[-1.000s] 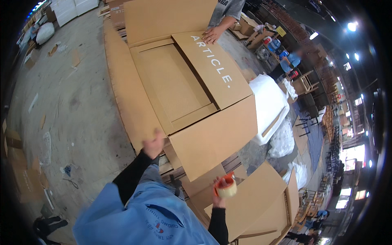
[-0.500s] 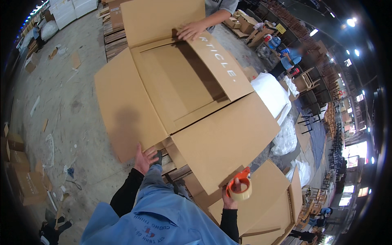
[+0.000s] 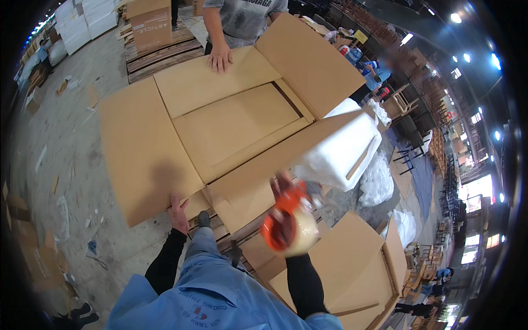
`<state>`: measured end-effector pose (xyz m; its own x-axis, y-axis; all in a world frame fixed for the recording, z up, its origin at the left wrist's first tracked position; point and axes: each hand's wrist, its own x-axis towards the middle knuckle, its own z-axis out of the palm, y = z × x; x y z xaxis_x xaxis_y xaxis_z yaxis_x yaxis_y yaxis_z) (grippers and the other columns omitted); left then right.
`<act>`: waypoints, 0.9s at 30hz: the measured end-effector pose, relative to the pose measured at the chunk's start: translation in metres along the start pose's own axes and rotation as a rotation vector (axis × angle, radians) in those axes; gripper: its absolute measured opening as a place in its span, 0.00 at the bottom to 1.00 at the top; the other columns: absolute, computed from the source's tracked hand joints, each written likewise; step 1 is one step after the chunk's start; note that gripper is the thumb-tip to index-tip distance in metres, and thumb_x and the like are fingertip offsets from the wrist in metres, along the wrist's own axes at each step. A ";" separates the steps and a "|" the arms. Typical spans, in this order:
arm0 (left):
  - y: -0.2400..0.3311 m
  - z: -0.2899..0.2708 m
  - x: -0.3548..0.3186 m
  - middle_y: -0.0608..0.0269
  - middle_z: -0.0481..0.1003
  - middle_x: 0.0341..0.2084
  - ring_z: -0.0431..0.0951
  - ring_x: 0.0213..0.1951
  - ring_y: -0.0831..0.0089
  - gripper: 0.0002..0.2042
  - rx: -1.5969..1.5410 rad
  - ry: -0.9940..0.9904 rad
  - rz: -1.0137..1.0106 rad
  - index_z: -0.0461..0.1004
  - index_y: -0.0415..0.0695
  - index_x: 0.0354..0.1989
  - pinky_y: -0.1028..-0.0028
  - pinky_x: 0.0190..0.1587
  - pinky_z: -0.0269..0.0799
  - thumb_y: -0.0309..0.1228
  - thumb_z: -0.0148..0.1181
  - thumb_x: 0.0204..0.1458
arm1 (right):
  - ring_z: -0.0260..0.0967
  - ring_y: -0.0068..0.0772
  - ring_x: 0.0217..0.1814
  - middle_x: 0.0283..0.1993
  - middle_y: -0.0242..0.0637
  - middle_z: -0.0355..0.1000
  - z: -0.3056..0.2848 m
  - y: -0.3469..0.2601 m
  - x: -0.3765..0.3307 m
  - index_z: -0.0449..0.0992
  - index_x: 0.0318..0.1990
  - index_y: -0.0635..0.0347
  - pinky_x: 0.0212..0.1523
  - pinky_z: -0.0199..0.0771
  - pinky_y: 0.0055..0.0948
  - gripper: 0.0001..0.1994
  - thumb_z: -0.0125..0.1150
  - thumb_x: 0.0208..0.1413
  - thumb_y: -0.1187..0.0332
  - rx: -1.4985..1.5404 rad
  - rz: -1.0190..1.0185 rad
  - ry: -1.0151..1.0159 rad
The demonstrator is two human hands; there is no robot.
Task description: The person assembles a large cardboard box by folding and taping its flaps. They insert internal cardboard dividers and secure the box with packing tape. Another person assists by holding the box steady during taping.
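"Cardboard box (image 3: 225,91): what are its position and condition?"

"It lies directly ahead, between the person and a co-worker, with its top flaps folded outward. A flat cardboard panel (image 3: 231,124) sits inside. The left flap (image 3: 132,143) spreads out to the side, the right flap (image 3: 316,63) is raised at a slant, and the near flap (image 3: 242,192) extends toward the person."

"What is the state of the left grip (image 3: 179,214)?"

"Finger and thumb stand apart at the lower edge of the left flap, near its corner. Whether the fingertips press on the cardboard cannot be told."

"And the right grip (image 3: 281,187)?"

"Clamped on an orange tape dispenser (image 3: 292,201) carrying a pale roll of tape (image 3: 303,234). Dispenser and roll are blurred. They appear in front of the near flap; contact with it cannot be told."

"Where is the co-worker's hand (image 3: 220,58)?"

"Laid on the far flap (image 3: 187,82), fingers directed toward the person."

"List the adjacent items."

"A second box (image 3: 352,236), flaps open, is at the person's right. Beyond the near flap is a white wrapped bundle (image 3: 338,157), with clear plastic (image 3: 378,181) beside it. At the far left, a wooden pallet (image 3: 162,63) carries a brown carton (image 3: 149,33)."
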<state>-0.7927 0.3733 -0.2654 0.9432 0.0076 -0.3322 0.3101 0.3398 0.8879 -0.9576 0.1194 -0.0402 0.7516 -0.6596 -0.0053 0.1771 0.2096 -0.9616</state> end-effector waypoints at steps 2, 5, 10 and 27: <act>0.010 0.020 -0.006 0.55 0.66 0.67 0.66 0.68 0.60 0.31 -0.010 0.017 0.067 0.59 0.38 0.73 0.60 0.63 0.73 0.48 0.50 0.70 | 0.60 0.42 0.61 0.61 0.42 0.61 0.032 0.017 0.062 0.75 0.43 0.57 0.59 0.63 0.48 0.12 0.66 0.53 0.64 -0.006 -0.035 -0.162; -0.021 -0.008 0.018 0.51 0.68 0.65 0.69 0.65 0.59 0.28 0.320 -0.070 0.318 0.63 0.34 0.68 0.59 0.63 0.72 0.45 0.49 0.71 | 0.55 0.49 0.74 0.74 0.47 0.56 0.073 0.061 0.135 0.76 0.45 0.57 0.69 0.58 0.55 0.13 0.64 0.52 0.66 -0.131 -0.229 -0.315; -0.079 -0.063 0.050 0.45 0.70 0.61 0.69 0.63 0.54 0.25 1.025 0.066 0.801 0.65 0.31 0.65 0.57 0.66 0.64 0.42 0.44 0.72 | 0.33 0.64 0.85 0.83 0.55 0.39 0.093 0.090 0.155 0.77 0.36 0.61 0.77 0.34 0.69 0.16 0.62 0.33 0.77 -0.978 -0.646 -0.437; -0.067 -0.089 0.018 0.43 0.73 0.55 0.72 0.55 0.55 0.24 0.851 -0.552 -0.103 0.70 0.31 0.59 0.63 0.61 0.67 0.43 0.48 0.70 | 0.74 0.31 0.55 0.54 0.42 0.79 0.074 0.133 0.248 0.75 0.60 0.62 0.60 0.71 0.30 0.25 0.70 0.55 0.66 -0.480 0.165 -0.617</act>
<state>-0.8072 0.4348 -0.3589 0.7638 -0.4922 -0.4176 0.1719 -0.4685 0.8666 -0.7001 0.0370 -0.1488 0.9852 -0.0993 -0.1399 -0.1543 -0.1563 -0.9756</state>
